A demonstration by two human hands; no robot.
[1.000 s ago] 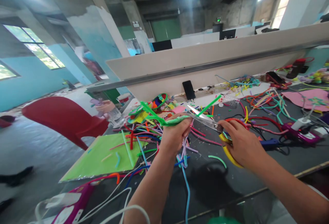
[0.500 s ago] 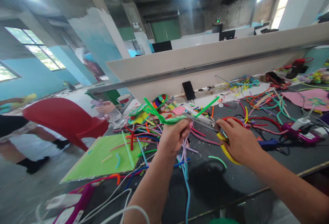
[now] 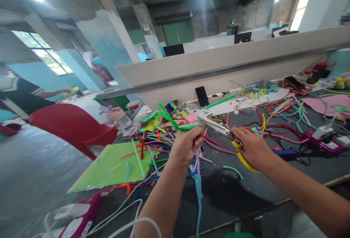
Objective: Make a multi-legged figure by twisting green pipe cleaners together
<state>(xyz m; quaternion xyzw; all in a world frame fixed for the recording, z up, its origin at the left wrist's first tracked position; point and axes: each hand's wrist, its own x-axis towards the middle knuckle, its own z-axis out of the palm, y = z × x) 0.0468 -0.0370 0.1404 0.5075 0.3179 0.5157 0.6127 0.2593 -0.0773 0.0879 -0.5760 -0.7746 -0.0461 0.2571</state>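
My left hand (image 3: 189,139) is closed around a bundle of green pipe cleaners (image 3: 170,117), whose fuzzy ends fan out to the upper left. A paler green part of the bundle lies along the top of my fist. My right hand (image 3: 253,146) grips yellow-handled scissors (image 3: 216,125), with the metal blades pointing left and their tips right by the bundle's end. Beyond the blades is a separate length of bright green pipe cleaner (image 3: 221,101); whether it rests on anything is unclear. Below my left fist, lilac and light blue pipe cleaners (image 3: 199,190) trail over the dark table.
Loose coloured pipe cleaners and scraps cover much of the table (image 3: 218,209). At left lie a green sheet (image 3: 109,168) and a purple power strip (image 3: 94,209) with white cables. A phone (image 3: 201,96) leans against the partition. Beyond a red chair (image 3: 71,125), a person is partly visible.
The bright green length has come away from the scissors blades and moved up and right. Both hands keep their holds. At left, the person's upper body and arm have come into view.
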